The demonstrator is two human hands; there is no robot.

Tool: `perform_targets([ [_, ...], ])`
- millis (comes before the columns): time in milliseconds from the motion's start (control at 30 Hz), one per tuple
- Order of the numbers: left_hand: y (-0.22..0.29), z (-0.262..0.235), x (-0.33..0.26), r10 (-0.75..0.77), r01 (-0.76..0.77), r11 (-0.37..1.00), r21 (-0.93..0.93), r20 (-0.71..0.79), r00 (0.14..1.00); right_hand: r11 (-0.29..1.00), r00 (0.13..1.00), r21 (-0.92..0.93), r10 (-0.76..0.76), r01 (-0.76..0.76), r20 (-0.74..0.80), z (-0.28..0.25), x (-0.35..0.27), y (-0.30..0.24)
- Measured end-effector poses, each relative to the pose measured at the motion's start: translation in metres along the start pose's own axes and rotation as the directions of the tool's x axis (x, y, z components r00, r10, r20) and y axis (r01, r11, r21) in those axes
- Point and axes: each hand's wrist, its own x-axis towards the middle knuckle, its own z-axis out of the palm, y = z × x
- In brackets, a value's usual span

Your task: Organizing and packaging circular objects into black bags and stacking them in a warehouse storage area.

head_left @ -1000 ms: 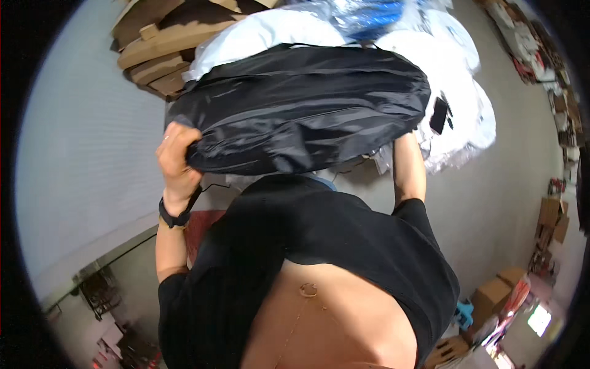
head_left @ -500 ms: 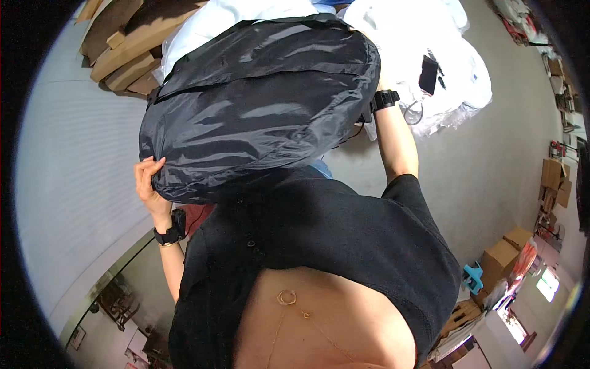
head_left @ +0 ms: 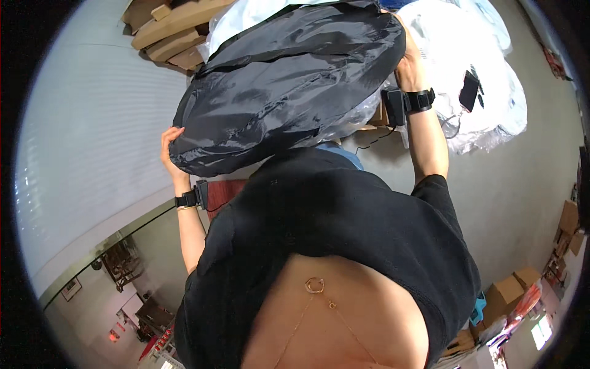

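Observation:
A large bag (head_left: 276, 92) of shiny black fabric is held up in front of me, its left end lower than its right. My left hand (head_left: 171, 150) closes on the lower left end, with fingertips over the edge. At the upper right end my right hand (head_left: 410, 61) grips the bag's side; part of its fingers is hidden behind the fabric. Crinkled clear plastic (head_left: 353, 120) shows beneath the bag's lower right edge. Each wrist wears a black strap with a small box.
Right of the bag, a phone (head_left: 469, 92) lies on a pile of white plastic-wrapped bundles (head_left: 491, 52). Flattened cardboard (head_left: 181, 29) is stacked at the far left. A dark red surface (head_left: 222, 192) shows beside my left wrist. Cardboard boxes (head_left: 505, 295) stand behind at lower right.
The bag has shifted up and to the right in view, along with both hands. It tilts a little more, and clear plastic now shows below its right part.

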Motion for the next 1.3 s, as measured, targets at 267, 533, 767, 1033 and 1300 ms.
perform_targets([
  [267,-0.015,0.004,-0.013,0.055,-0.055,0.998,-0.044,-0.017,0.998,0.979,0.995,0.186,0.095,-0.089,-0.025,0.086,-0.034,-0.022],
  [533,-0.063,0.027,0.01,-0.49,0.414,0.743,-0.526,-0.006,0.872,0.97,0.983,0.206,-0.098,0.13,-0.158,0.183,-0.066,-0.061],
  [767,0.053,-0.031,0.079,-0.191,0.228,0.952,-0.206,0.186,0.964,0.99,0.982,0.011,-0.135,0.137,-0.134,0.228,-0.058,-0.014],
  [1033,0.218,0.007,0.107,0.408,-0.442,0.834,0.331,0.17,0.897,0.998,0.985,-0.046,0.047,-0.04,0.168,0.269,-0.036,0.012],
  [1300,0.189,0.018,0.125,0.33,-0.312,0.921,0.233,-0.046,0.943,0.85,0.959,-0.457,-0.175,0.261,0.223,0.222,-0.03,0.01],
])
